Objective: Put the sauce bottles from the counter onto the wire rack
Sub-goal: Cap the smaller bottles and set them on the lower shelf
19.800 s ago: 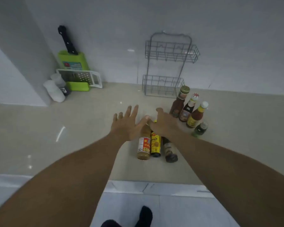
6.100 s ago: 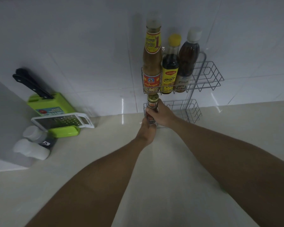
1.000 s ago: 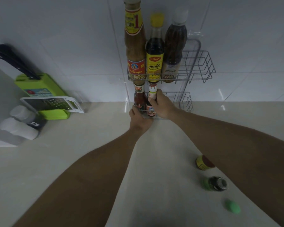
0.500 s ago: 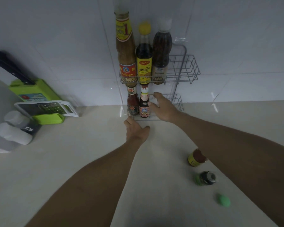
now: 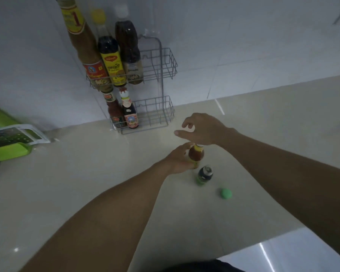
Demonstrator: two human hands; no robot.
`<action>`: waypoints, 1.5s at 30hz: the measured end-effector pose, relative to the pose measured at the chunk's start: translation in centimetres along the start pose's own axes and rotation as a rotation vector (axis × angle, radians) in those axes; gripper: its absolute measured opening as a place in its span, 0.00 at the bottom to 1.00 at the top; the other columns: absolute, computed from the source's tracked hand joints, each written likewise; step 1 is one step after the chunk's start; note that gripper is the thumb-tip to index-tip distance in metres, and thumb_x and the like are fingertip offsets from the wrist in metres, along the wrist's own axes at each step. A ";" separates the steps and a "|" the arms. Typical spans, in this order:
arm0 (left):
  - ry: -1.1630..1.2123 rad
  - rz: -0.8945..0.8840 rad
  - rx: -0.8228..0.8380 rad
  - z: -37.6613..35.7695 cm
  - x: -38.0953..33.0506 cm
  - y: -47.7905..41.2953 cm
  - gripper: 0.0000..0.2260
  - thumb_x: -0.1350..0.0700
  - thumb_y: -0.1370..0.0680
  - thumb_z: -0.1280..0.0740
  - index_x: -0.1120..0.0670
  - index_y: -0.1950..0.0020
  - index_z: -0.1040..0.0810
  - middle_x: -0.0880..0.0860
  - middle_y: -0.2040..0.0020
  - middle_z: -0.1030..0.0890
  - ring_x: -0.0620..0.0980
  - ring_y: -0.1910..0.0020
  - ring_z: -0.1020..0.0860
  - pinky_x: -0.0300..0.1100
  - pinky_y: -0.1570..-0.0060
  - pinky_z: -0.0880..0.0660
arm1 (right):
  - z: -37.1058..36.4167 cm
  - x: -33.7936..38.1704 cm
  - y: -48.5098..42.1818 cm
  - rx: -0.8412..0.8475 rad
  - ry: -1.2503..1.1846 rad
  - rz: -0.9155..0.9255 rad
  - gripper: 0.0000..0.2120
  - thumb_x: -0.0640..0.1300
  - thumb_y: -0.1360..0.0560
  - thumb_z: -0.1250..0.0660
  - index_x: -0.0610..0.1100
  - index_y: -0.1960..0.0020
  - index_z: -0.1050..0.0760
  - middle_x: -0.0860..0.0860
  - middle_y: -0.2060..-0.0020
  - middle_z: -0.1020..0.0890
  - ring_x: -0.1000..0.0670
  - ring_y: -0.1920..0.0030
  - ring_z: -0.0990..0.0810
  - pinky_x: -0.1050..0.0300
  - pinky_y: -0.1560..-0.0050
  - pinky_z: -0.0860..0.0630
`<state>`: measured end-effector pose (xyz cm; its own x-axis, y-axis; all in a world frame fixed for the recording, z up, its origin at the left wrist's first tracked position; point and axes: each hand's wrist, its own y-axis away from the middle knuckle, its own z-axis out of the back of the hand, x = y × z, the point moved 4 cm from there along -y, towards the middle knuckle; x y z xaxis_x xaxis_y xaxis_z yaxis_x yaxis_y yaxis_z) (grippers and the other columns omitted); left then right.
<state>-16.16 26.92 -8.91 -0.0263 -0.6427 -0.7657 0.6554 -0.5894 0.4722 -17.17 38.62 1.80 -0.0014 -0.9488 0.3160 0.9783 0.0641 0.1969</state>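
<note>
Left hand (image 5: pixel 178 159) wrapped around the lower body of a red-sauce bottle (image 5: pixel 196 154) with a yellow collar, standing upright on the counter (image 5: pixel 86 173); thumb along the near side, fingers round the far side; closed on the bottle

Right hand (image 5: pixel 201 128) just above the same bottle's cap, fingers curled and parted, thumb and forefinger spread; holding nothing, contact with the cap not clear

Just in front of that bottle: small dark bottle (image 5: pixel 204 174) with green base, uncapped, upright on the counter. Loose green cap (image 5: pixel 226 193) lying near it, to the right, apart from it

Wire rack (image 5: pixel 161 75) against the tiled wall, two tiers
- Upper basket: three tall bottles in a row at the left end – brown sauce bottle (image 5: pixel 88 55) with red label, dark bottle with yellow label (image 5: pixel 111 61), dark bottle with pale label (image 5: pixel 129 54); right part of basket bare
- Lower basket: two small bottles at the left end – red sauce bottle (image 5: pixel 114 112) and dark bottle with white-and-red neck (image 5: pixel 129 114), side by side, touching or nearly so

Far left of counter: green board (image 5: pixel 6 152) with a white grater (image 5: pixel 16 134) lying on it, partly cut off by the edge
</note>
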 end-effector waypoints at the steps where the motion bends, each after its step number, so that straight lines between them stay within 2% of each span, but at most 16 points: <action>1: -0.002 -0.020 -0.003 -0.7 -0.2 0.0 0.36 0.54 0.25 0.26 0.48 0.21 0.38 0.52 0.24 0.30 0.51 0.28 0.30 0.44 0.36 0.29 | -0.3 -0.4 0.9 0.014 0.041 -0.008 0.31 0.73 0.27 0.42 0.50 0.40 0.22 0.52 0.48 0.22 0.51 0.49 0.25 0.50 0.45 0.26; 6: 0.067 -0.058 -0.118 -2.0 -0.7 0.0 0.25 0.57 0.23 0.29 0.52 0.27 0.32 0.48 0.40 0.25 0.46 0.42 0.26 0.36 0.48 0.31 | -2.1 -1.4 2.9 -0.047 0.055 -0.023 0.22 0.62 0.21 0.39 0.45 0.49 0.17 0.47 0.50 0.19 0.48 0.50 0.22 0.55 0.51 0.28; 9: 0.097 -0.055 -0.156 -2.3 -1.0 0.3 0.18 0.59 0.28 0.28 0.53 0.39 0.26 0.50 0.49 0.21 0.50 0.51 0.21 0.38 0.57 0.26 | -2.5 -0.8 2.8 -0.132 0.096 -0.001 0.20 0.54 0.19 0.40 0.41 0.54 0.17 0.45 0.56 0.19 0.45 0.54 0.21 0.56 0.55 0.30; 13: 0.255 -0.040 -0.266 -1.1 -1.0 1.4 0.25 0.57 0.34 0.26 0.50 0.39 0.28 0.53 0.48 0.22 0.52 0.57 0.20 0.43 0.65 0.21 | -1.7 -0.4 1.7 -0.182 -0.066 -0.031 0.25 0.53 0.19 0.40 0.37 0.66 0.21 0.45 0.69 0.21 0.46 0.65 0.23 0.56 0.64 0.30; 16: 0.305 -0.053 -0.391 1.0 -1.1 2.1 0.17 0.57 0.36 0.24 0.51 0.51 0.24 0.56 0.51 0.21 0.52 0.58 0.21 0.45 0.61 0.22 | 0.4 1.9 0.7 -0.221 -0.047 0.211 0.28 0.57 0.18 0.44 0.44 0.73 0.30 0.48 0.76 0.28 0.51 0.72 0.29 0.56 0.65 0.36; 20: 0.306 -0.073 -0.426 3.2 -1.8 3.4 0.14 0.55 0.40 0.24 0.52 0.61 0.27 0.52 0.61 0.24 0.49 0.64 0.25 0.43 0.61 0.27 | 3.3 4.0 0.6 -0.245 0.200 0.430 0.27 0.60 0.17 0.51 0.47 0.68 0.30 0.52 0.73 0.29 0.50 0.71 0.28 0.56 0.69 0.34; 22: 0.302 -0.060 -0.447 3.7 -1.8 4.0 0.14 0.58 0.37 0.23 0.53 0.60 0.27 0.52 0.62 0.25 0.49 0.65 0.26 0.43 0.62 0.28 | 3.7 4.4 0.5 -0.232 0.407 0.375 0.25 0.56 0.16 0.52 0.47 0.64 0.27 0.51 0.72 0.27 0.46 0.68 0.23 0.55 0.68 0.31; 25: 0.254 0.006 -0.584 4.2 -1.2 4.8 0.14 0.57 0.37 0.23 0.52 0.60 0.28 0.53 0.56 0.24 0.50 0.63 0.25 0.42 0.65 0.29 | 2.9 5.6 -0.4 -0.155 0.537 0.185 0.16 0.47 0.16 0.49 0.44 0.36 0.28 0.46 0.55 0.20 0.41 0.54 0.21 0.52 0.63 0.28; 27: 0.235 0.042 -0.646 4.2 -0.6 5.3 0.14 0.54 0.38 0.24 0.50 0.60 0.28 0.52 0.54 0.25 0.49 0.63 0.25 0.41 0.64 0.30 | 2.4 6.3 -1.0 -0.058 0.514 0.078 0.17 0.50 0.16 0.49 0.42 0.39 0.27 0.44 0.47 0.20 0.40 0.49 0.21 0.50 0.54 0.25; 30: 0.312 0.051 -0.542 4.8 0.1 6.1 0.12 0.56 0.37 0.25 0.53 0.61 0.26 0.53 0.61 0.21 0.51 0.65 0.24 0.43 0.63 0.27 | 2.4 7.2 -1.6 -0.005 0.292 0.153 0.31 0.63 0.17 0.55 0.42 0.54 0.22 0.44 0.55 0.19 0.42 0.52 0.20 0.51 0.53 0.27; 32: 0.406 0.044 -0.419 5.4 0.1 6.5 0.09 0.61 0.35 0.25 0.54 0.60 0.24 0.52 0.65 0.22 0.51 0.66 0.25 0.44 0.60 0.26 | 3.0 8.4 -1.0 -0.049 0.208 0.319 0.27 0.61 0.17 0.51 0.46 0.53 0.19 0.46 0.56 0.17 0.43 0.51 0.20 0.53 0.55 0.30; 34: 0.423 0.037 -0.418 6.0 0.0 6.8 0.10 0.62 0.35 0.25 0.53 0.61 0.24 0.51 0.66 0.23 0.51 0.66 0.25 0.44 0.60 0.27 | 3.4 8.7 -0.7 -0.124 0.221 0.392 0.22 0.55 0.16 0.49 0.49 0.59 0.23 0.49 0.64 0.20 0.42 0.57 0.22 0.53 0.60 0.32; 38: 0.264 0.123 -0.704 6.1 0.4 7.5 0.11 0.55 0.36 0.25 0.50 0.59 0.25 0.49 0.62 0.21 0.51 0.63 0.23 0.42 0.64 0.27 | 1.8 8.7 -1.3 -0.125 0.396 0.132 0.16 0.48 0.16 0.50 0.42 0.40 0.27 0.43 0.48 0.21 0.39 0.49 0.23 0.51 0.56 0.29; 41: 0.312 0.135 -0.610 5.6 1.1 7.6 0.10 0.56 0.37 0.25 0.50 0.60 0.24 0.49 0.63 0.20 0.51 0.63 0.21 0.44 0.60 0.23 | 1.5 8.7 -1.8 0.015 0.178 0.066 0.26 0.59 0.17 0.51 0.39 0.54 0.25 0.45 0.58 0.22 0.44 0.56 0.25 0.52 0.56 0.29; 43: 0.397 0.098 -0.431 5.6 1.0 7.7 0.10 0.60 0.36 0.25 0.52 0.62 0.24 0.50 0.66 0.21 0.51 0.64 0.23 0.43 0.59 0.25 | 2.2 9.1 -1.7 -0.001 0.147 0.224 0.31 0.65 0.19 0.49 0.41 0.66 0.28 0.48 0.69 0.25 0.47 0.65 0.25 0.54 0.62 0.30; 45: 0.420 0.077 -0.364 5.8 0.6 7.8 0.10 0.61 0.38 0.26 0.53 0.63 0.24 0.50 0.67 0.22 0.52 0.65 0.24 0.45 0.58 0.25 | 2.8 9.4 -1.1 -0.079 0.186 0.354 0.29 0.61 0.18 0.46 0.43 0.68 0.27 0.49 0.73 0.27 0.49 0.69 0.27 0.53 0.65 0.29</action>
<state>-15.43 19.09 -3.19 0.2864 -0.3831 -0.8782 0.8638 -0.2934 0.4097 -18.85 30.49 7.13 0.3684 -0.9126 0.1771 0.9247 0.3794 0.0314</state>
